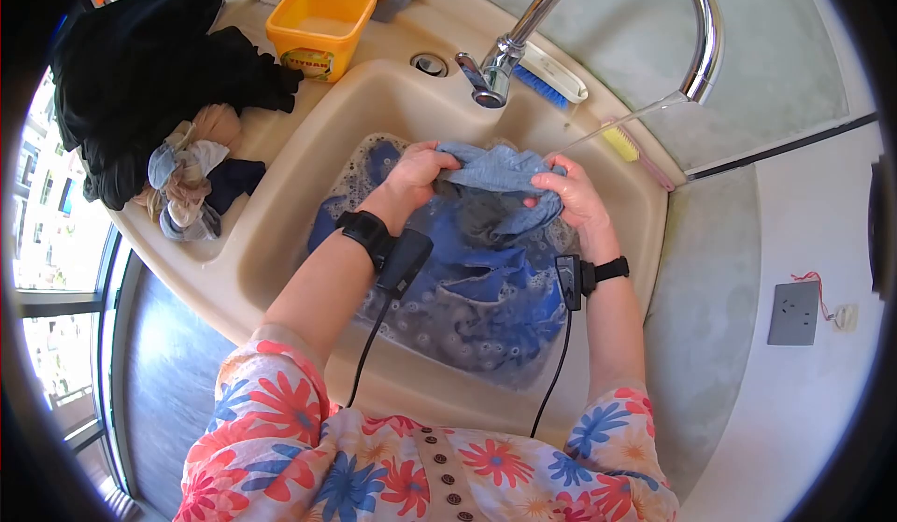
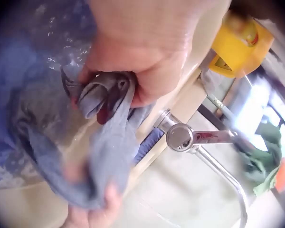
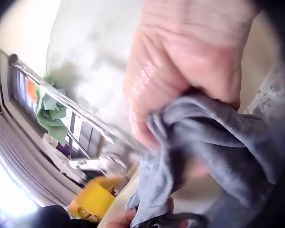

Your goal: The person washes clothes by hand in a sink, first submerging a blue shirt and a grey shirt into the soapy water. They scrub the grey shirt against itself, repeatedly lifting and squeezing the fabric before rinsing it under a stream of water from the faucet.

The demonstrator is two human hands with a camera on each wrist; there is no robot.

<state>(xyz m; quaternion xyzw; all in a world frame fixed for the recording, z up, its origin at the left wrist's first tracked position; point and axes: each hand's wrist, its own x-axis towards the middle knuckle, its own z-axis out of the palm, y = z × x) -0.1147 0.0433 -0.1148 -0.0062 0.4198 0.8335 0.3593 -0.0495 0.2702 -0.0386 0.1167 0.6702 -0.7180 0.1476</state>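
Observation:
A wet blue-grey cloth point(image 1: 500, 169) is stretched between both hands above the soapy water of the sink. The left hand point(image 1: 416, 174) grips its left end, fingers curled round the bunched fabric point(image 2: 102, 95). On the other side the right hand point(image 1: 572, 195) pinches the cloth between thumb and fingers; in the right wrist view that hand point(image 3: 180, 71) is curled over folds of the cloth point(image 3: 204, 123). Below, a darker part of the fabric hangs to the water. Blue garments point(image 1: 495, 279) lie in the suds. A thin stream from the faucet point(image 1: 703, 73) runs toward the right hand.
The beige sink rim point(image 1: 266, 176) surrounds the water. Dark clothes point(image 1: 168, 55) and small crumpled items point(image 1: 192, 176) lie on the left counter beside a yellow tub point(image 1: 320, 22). Behind the sink are a blue-bristled brush point(image 1: 551, 78) and a yellow-and-pink brush point(image 1: 635, 153).

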